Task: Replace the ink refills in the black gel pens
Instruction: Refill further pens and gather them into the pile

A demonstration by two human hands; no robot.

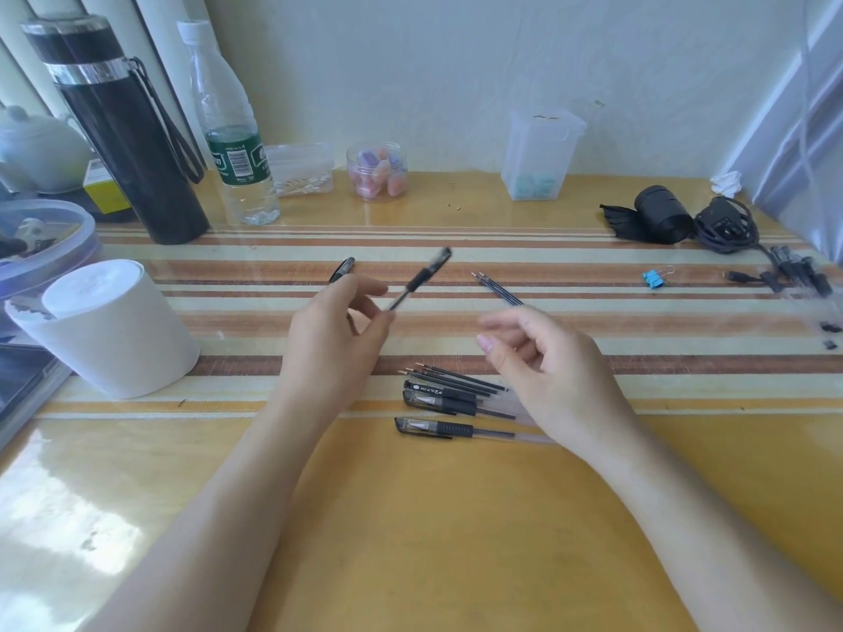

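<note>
White paper roll (114,326) sits far left of the pen pile (438,396). Loose pen cap (342,269) lies up-left of the pile. Left hand (333,339), up-left of the pile, pinches the low end of a black gel pen (419,278), lifted and blurred. Spare refills (497,289) lie above the pile. Right hand (547,367), just right of the pile, has curled, blurred fingers; can't tell if it holds anything.

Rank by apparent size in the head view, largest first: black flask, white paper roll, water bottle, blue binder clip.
1. black flask and white paper roll: about alike; the roll sits nearer the camera, so unranked
2. water bottle
3. blue binder clip
</note>
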